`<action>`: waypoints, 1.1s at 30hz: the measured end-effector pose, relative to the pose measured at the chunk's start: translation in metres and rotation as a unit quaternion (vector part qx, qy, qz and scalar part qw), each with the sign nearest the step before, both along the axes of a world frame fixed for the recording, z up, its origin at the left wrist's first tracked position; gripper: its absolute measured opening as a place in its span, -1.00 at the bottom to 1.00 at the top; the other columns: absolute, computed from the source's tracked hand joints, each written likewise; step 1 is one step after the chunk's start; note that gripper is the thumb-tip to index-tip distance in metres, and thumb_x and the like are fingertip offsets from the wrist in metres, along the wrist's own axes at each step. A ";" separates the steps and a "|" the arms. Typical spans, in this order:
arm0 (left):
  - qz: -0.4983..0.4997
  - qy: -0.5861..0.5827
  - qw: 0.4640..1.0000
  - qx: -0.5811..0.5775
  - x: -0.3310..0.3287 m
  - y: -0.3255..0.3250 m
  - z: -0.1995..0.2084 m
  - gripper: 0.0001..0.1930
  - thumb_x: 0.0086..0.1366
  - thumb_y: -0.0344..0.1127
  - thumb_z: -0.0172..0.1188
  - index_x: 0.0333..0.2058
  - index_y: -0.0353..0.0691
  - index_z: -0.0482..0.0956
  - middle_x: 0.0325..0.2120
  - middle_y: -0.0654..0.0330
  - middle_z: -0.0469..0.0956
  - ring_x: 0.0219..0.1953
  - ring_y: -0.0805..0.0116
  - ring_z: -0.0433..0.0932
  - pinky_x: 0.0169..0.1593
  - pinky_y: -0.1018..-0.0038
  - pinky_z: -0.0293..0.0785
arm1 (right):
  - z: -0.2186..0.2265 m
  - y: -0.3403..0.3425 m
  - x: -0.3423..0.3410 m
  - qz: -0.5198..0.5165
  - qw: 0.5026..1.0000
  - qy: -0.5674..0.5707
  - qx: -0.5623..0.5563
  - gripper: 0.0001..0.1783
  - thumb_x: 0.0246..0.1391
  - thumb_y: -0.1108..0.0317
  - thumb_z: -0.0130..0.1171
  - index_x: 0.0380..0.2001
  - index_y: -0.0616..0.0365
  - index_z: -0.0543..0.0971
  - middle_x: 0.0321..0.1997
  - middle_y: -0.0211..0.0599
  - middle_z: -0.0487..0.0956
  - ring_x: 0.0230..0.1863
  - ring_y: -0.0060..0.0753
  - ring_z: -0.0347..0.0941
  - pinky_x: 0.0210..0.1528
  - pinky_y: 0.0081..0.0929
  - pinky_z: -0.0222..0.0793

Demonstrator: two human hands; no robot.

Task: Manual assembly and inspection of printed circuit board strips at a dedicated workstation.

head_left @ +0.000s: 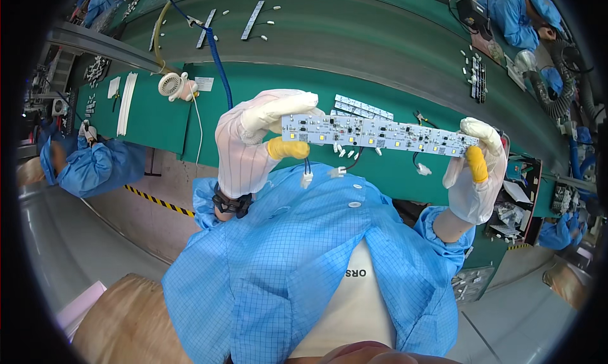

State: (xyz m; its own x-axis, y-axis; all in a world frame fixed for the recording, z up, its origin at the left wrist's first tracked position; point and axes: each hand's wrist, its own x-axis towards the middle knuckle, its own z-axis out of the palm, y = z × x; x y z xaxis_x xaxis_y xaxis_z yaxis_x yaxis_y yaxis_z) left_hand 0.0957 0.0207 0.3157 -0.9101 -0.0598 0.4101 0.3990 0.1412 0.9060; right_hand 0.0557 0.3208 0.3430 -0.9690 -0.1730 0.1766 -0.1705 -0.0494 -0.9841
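A long white LED circuit board [380, 136] is held up level in front of my chest, above the bench. Its face shows a row of yellowish LEDs and small black parts. My left hand [269, 120], in a white glove with a yellow thumb cover, pinches the board's left end. At the other end, my right hand [476, 164], gloved the same way, grips between fingers and thumb. Short dark wires hang below the board, ending in white connectors [306, 180]. Behind it on the green bench lie more LED boards [362, 107], several small white connectors [342, 152] and pliers [420, 118].
A conveyor belt [354, 44] runs beyond the bench, carrying board strips [253, 20] and a group of boards [478, 79]. A small fan [177, 87] stands left, near a hanging blue hose [218, 66]. Co-workers in blue sit at left [104, 164] and far right [513, 19].
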 end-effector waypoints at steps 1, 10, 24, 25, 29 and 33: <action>0.001 -0.007 1.000 0.006 0.000 0.002 0.002 -0.51 -0.07 -0.09 0.32 -0.20 -0.31 0.57 -0.25 0.06 0.56 -0.28 0.35 0.58 -0.26 0.55 0.51 | -0.002 0.003 0.001 -0.009 0.998 0.024 0.052 -0.70 -0.01 0.46 0.11 -0.15 0.33 0.46 -0.21 -0.12 0.49 -0.39 -0.53 0.42 -0.29 -0.67 0.28; 0.007 -0.044 0.999 0.031 0.000 -0.003 0.004 -0.47 0.10 -0.08 0.24 -0.10 -0.42 0.47 -0.32 0.00 0.58 -0.26 0.29 0.57 -0.18 0.50 0.49 | 0.013 -0.014 0.003 0.003 1.000 -0.011 0.007 -0.66 0.00 0.34 0.10 -0.18 0.35 0.47 -0.14 -0.15 0.49 -0.28 -0.54 0.39 -0.22 -0.66 0.24; 0.051 -0.030 0.998 0.019 -0.004 -0.016 -0.006 -0.50 0.13 -0.14 0.23 -0.08 -0.43 0.43 -0.23 -0.06 0.55 -0.23 0.29 0.56 -0.10 0.45 0.45 | 0.009 -0.019 0.002 0.030 0.999 0.017 -0.002 -0.61 -0.01 0.37 0.21 -0.13 0.36 0.44 -0.41 -0.23 0.56 -0.67 -0.63 0.39 -0.65 -0.75 0.23; 0.070 -0.024 0.997 0.007 -0.003 -0.017 -0.006 -0.52 0.13 -0.19 0.24 -0.07 -0.43 0.44 -0.24 -0.02 0.57 -0.24 0.35 0.57 -0.12 0.50 0.47 | 0.011 -0.019 0.003 0.030 0.999 0.017 -0.003 -0.61 -0.01 0.37 0.21 -0.13 0.36 0.44 -0.41 -0.23 0.56 -0.67 -0.63 0.39 -0.65 -0.75 0.23; 0.052 -0.008 0.998 0.032 -0.005 -0.017 -0.011 -0.51 0.13 -0.18 0.24 -0.07 -0.43 0.44 -0.20 -0.02 0.55 -0.20 0.37 0.55 -0.11 0.52 0.46 | 0.012 -0.016 0.004 0.049 0.997 -0.049 -0.026 -0.61 -0.02 0.39 0.22 -0.13 0.36 0.44 -0.39 -0.19 0.56 -0.66 -0.61 0.42 -0.64 -0.74 0.27; 0.077 -0.043 0.996 -0.008 -0.006 -0.017 -0.009 -0.47 0.16 -0.05 0.17 -0.06 -0.42 0.44 -0.17 -0.03 0.54 -0.17 0.38 0.53 -0.06 0.52 0.42 | 0.015 -0.019 0.003 0.056 0.998 -0.021 0.012 -0.51 0.02 0.21 0.20 -0.13 0.42 0.41 -0.26 -0.09 0.53 -0.64 -0.55 0.43 -0.68 -0.74 0.25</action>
